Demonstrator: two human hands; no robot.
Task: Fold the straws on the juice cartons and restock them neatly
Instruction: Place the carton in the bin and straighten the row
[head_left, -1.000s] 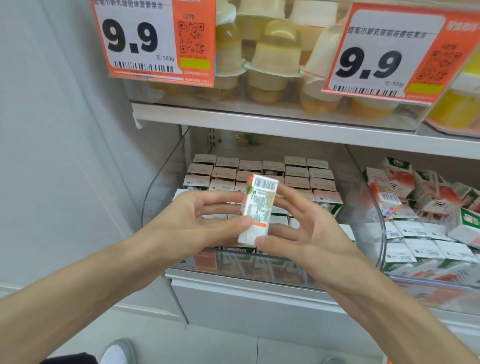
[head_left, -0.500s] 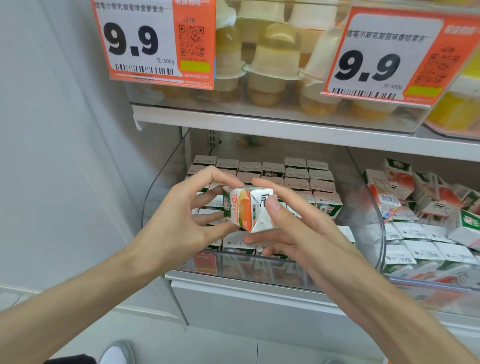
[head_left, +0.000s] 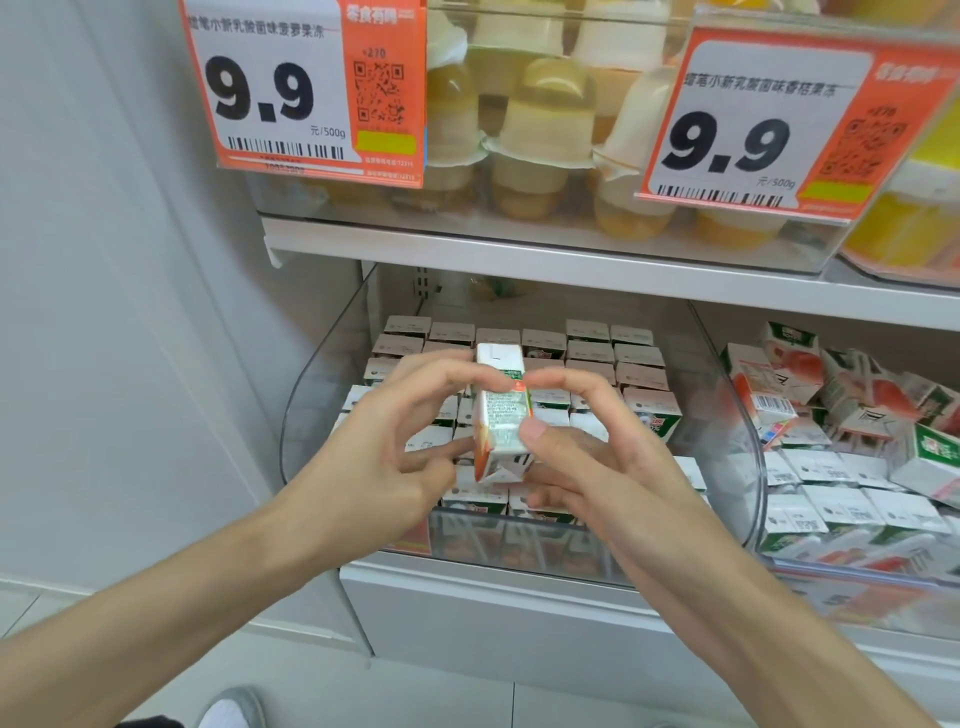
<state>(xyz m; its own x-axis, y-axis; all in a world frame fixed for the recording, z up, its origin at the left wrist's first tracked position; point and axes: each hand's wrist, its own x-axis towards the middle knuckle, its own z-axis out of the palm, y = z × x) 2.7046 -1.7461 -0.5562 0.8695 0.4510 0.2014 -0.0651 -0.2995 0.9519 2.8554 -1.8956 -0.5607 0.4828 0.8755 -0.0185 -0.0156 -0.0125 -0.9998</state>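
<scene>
In the head view, the left hand (head_left: 366, 457) and right hand (head_left: 597, 470) are both pinching one juice carton (head_left: 501, 415) between fingertips and thumbs, holding it upright just above the front of the clear bin (head_left: 332, 364). Its straw is not showing, so I cannot tell whether it is folded. Behind it, rows of cartons (head_left: 592, 353) are standing neatly, suggesting this bin is largely done. The jumbled pile (head_left: 841, 405) to the right is probably waiting its turn.

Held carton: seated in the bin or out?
Out. The left hand and right hand pinch the carton, roughly upright, above the rows packed in the clear bin.
</scene>
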